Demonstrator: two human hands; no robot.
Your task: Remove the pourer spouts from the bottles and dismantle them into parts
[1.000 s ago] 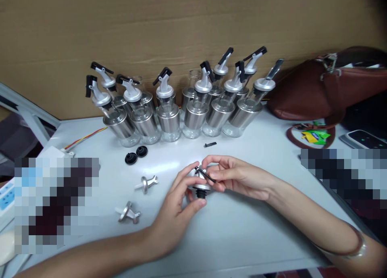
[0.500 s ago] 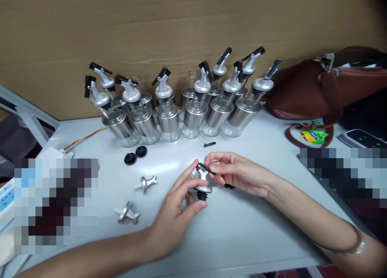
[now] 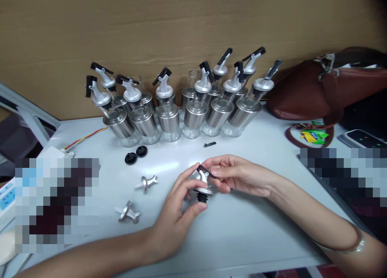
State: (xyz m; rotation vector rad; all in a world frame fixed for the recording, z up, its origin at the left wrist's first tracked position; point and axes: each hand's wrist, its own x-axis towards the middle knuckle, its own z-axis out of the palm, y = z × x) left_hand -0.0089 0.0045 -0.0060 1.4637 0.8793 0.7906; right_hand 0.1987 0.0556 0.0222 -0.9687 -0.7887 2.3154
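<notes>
My left hand (image 3: 178, 213) grips a silver pourer top (image 3: 203, 189) with a ribbed black stopper underneath. The fingers of my right hand (image 3: 232, 173) pinch a thin black lever (image 3: 208, 171) at the top of this pourer's spout. To the left lie two silver pourer tops, one nearer the bottles (image 3: 148, 184) and one nearer me (image 3: 129, 213). Two black rubber stoppers (image 3: 131, 158) rest behind them. A small black lever (image 3: 210, 144) lies on the table beyond my hands.
Several glass bottles with steel bands (image 3: 168, 118) stand along the cardboard wall (image 3: 181, 24), most with pourers fitted. A brown bag (image 3: 302, 88) and green-yellow packet (image 3: 314, 137) are at right. A power strip (image 3: 7, 197) sits at left.
My right hand has moved slightly left and closer to the pourer, bringing the black lever against its spout. My left hand keeps its hold.
</notes>
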